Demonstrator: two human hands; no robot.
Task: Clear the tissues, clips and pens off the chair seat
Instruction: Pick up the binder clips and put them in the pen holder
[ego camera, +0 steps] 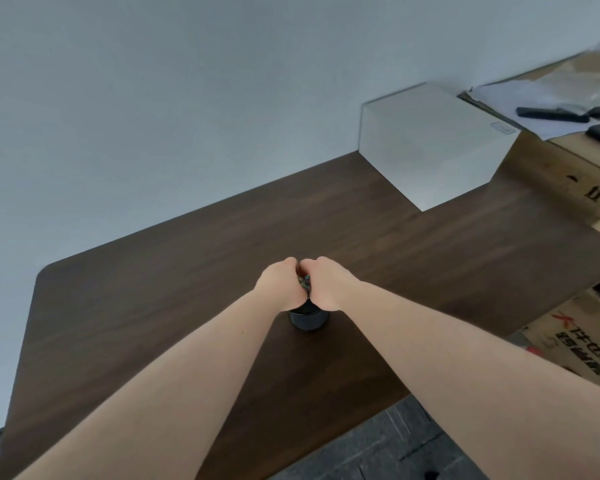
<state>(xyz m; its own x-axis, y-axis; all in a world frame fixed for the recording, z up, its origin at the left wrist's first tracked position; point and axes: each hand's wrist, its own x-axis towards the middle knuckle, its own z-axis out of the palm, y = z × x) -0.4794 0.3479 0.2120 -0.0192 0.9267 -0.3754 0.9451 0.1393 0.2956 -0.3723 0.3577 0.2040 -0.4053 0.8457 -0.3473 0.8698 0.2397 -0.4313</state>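
Both my hands are pressed together over a small dark round pot (pixel 309 320) that stands on the dark wooden table (pixel 153 323). My left hand (pixel 279 285) and my right hand (pixel 326 285) are both curled shut, side by side. Between them a small bunch of dark and coloured clips (pixel 305 283) shows, pinched just above the pot's mouth. Which hand carries most of the bunch is hidden. The chair seat, the tissues and the pens are out of view.
A white box (pixel 433 143) sits at the table's far right against the wall. Past it are cardboard boxes (pixel 568 181) with papers and dark devices (pixel 551 114) on top. Another printed carton (pixel 582 337) stands on the floor at the right.
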